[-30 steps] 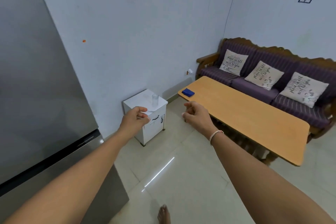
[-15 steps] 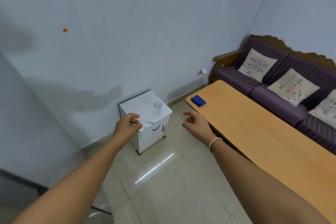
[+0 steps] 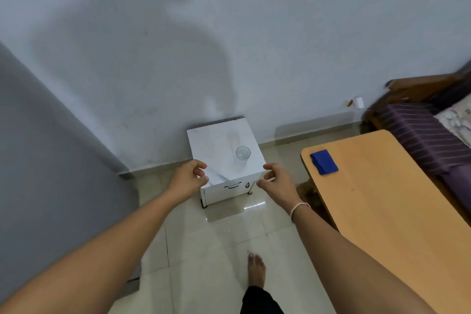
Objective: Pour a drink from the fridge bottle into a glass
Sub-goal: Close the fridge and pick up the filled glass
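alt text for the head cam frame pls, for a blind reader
Two bare hands, left hand and right hand, reach forward empty over a tiled floor toward an empty glass standing on a small white cabinet against the wall. A wooden table with a blue cloth is at right.

One camera on my head looks forward and steeply down, fairly near my arms. The wide lens bends edges, perhaps blurring them.
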